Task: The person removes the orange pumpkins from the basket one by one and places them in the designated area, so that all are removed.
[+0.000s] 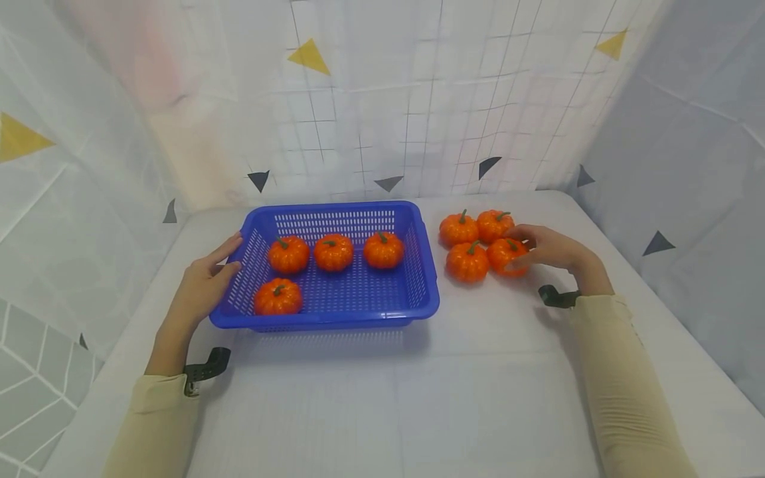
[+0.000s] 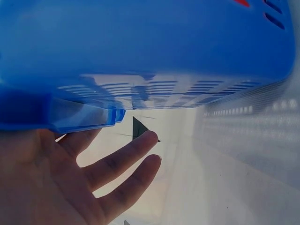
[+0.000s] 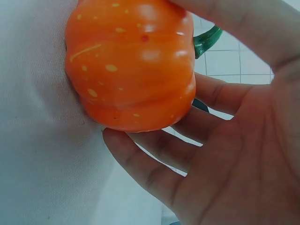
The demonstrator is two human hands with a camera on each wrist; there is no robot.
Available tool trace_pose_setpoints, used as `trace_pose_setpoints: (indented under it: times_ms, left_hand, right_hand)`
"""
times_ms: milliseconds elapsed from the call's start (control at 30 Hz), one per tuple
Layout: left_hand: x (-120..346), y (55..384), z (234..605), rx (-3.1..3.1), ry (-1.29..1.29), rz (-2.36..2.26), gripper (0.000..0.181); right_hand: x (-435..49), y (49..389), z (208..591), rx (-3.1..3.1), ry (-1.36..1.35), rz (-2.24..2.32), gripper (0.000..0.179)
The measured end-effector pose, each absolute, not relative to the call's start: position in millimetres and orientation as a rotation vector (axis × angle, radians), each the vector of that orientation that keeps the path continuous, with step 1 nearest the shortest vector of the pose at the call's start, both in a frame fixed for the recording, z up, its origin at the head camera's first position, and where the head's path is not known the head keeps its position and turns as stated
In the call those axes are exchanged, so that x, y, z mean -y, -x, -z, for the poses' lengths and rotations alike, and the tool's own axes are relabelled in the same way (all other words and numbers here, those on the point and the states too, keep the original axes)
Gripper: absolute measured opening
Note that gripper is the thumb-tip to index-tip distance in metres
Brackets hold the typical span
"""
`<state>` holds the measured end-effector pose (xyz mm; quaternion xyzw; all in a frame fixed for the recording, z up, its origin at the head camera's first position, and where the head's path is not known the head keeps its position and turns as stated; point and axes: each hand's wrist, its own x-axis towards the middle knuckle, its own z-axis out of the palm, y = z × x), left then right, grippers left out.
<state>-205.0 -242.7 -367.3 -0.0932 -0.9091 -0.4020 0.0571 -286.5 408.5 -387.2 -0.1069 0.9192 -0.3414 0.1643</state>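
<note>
A blue plastic basket [image 1: 358, 318] with slotted walls holds several small orange pumpkins [image 1: 278, 297]. At its left rim is my left hand [image 1: 200, 285], fingertips against the edge. The left wrist view shows those fingers [image 2: 124, 157] extended beside the outer wall, gripping nothing firmly. On the right, my right hand [image 1: 552, 247] holds a pumpkin [image 1: 501, 257] by its sides. Seen from the right wrist, this pumpkin [image 3: 131, 70] has a green stem and yellow flecks, with the thumb on one side and curved fingers on the other. It appears to rest on the white surface.
Beside the held pumpkin, three more stand close together: a front one [image 1: 467, 263], a back left one [image 1: 458, 230] and a back right one [image 1: 493, 226]. White cloth covers the table [image 1: 394, 405]. A pale curtain [image 1: 382, 99] with grid lines and triangles hangs behind.
</note>
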Motion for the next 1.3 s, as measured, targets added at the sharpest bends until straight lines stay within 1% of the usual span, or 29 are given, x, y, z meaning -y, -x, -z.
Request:
trace_pose_setpoints:
  times_ms: [433,567,833,967,1133,1300]
  left_hand:
    - [243.0,205.8,367.6,2.748,0.3,1.221,0.052]
    - [243.3,206.3,368.0,2.74,0.309,1.229,0.052]
    - [244.5,207.5,370.2,2.758,0.287,1.212,0.053]
    - [244.6,207.8,370.1,2.759,0.29,1.215,0.053]
    - [244.5,208.0,369.3,2.76,0.286,1.21,0.053]
    - [244.4,207.4,369.8,2.765,0.286,1.21,0.053]
  right_hand:
    - [-409.0,285.4,382.2,-2.603,0.3,0.954,0.079]
    - [-408.6,284.7,378.3,-2.605,0.299,0.964,0.075]
    - [-410.0,283.8,374.2,-2.64,0.349,0.994,0.058]
    - [-408.1,282.5,368.8,-2.678,0.335,0.999,0.056]
    - [-403.0,279.2,359.8,-2.724,0.303,0.996,0.06]
    - [-397.0,275.9,352.0,-2.763,0.288,1.011,0.058]
